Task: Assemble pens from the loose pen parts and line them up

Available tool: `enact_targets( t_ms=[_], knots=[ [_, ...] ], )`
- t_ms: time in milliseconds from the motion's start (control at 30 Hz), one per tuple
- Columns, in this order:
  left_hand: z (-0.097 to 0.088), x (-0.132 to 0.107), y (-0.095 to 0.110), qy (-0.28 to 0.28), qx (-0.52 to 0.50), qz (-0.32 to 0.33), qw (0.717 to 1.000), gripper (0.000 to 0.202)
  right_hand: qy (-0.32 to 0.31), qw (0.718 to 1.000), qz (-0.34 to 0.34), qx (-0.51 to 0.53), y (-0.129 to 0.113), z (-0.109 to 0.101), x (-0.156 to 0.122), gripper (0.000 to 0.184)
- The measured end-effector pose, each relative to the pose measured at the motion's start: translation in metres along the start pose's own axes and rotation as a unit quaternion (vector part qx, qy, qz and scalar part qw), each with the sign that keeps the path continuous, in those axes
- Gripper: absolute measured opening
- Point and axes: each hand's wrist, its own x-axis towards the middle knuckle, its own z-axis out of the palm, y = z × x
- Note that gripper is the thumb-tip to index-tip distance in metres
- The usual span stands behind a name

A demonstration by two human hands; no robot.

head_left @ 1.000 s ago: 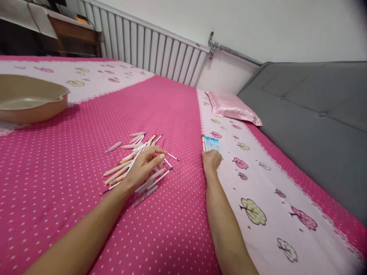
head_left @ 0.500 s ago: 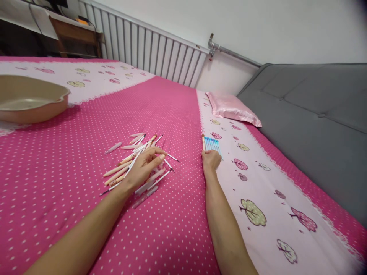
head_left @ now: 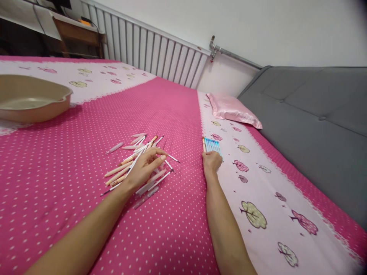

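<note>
A loose pile of pens, peach barrels and clear refills, lies on the pink dotted bedspread. My left hand rests on the pile's right side, fingers curled over several pens; I cannot make out a grip on any one. My right hand is closed round the near ends of a neat row of blue-capped pens lying side by side on the pale border strip.
A tan plastic basin sits at the far left of the bed. A pink satin pillow lies at the back, beside a grey padded headboard. A white radiator lines the wall.
Both hands stay where they were. The view has shifted slightly, and the left fingers have barely moved over the pile.
</note>
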Motion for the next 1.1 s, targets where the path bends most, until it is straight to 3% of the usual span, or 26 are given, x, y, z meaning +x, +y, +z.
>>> enact_targets(
  t_ms=[800, 1100],
  knots=[
    [0.000, -0.001, -0.004, -0.005, -0.008, -0.008, 1.000, 0.027, -0.008, 1.000, 0.016, 0.003, -0.001, -0.005, -0.004, 0.025],
    [-0.002, -0.001, 0.001, 0.036, -0.036, -0.010, 0.999, 0.024, 0.009, 1.000, 0.017, 0.019, -0.006, -0.013, -0.007, 0.025]
  ],
)
